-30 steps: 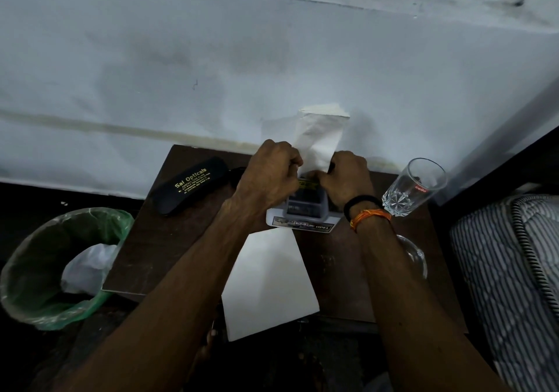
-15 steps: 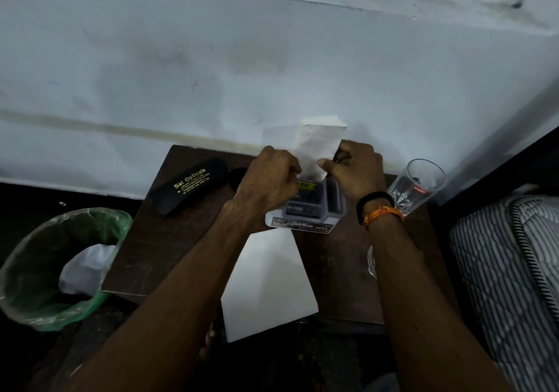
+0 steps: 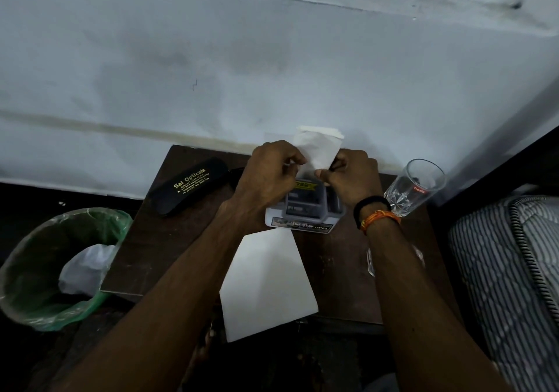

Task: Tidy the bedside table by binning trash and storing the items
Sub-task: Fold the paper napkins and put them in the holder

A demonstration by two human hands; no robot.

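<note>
While both hands pinched the folded white paper (image 3: 317,149) by its lower edge, it stood upright above the small grey box (image 3: 305,207) at the back of the bench (image 3: 145,240), close to the wall. The left hand (image 3: 269,174) had it between thumb and curled fingers, and the right hand (image 3: 354,177) gripped the other corner, I think so that the sheet could be folded smaller or pushed down into the box. Another white sheet (image 3: 266,282) lay flat in front of the box and hung over the near edge. A black spectacle case (image 3: 190,184) lay to the left, and a clear glass (image 3: 414,189) stood to the right, well apart from the hands, which kept it safe from a knock. The green-lined bin (image 3: 33,270) waited on the floor just beside the bench, probably for easy dropping of trash; something white was already in it.
</note>
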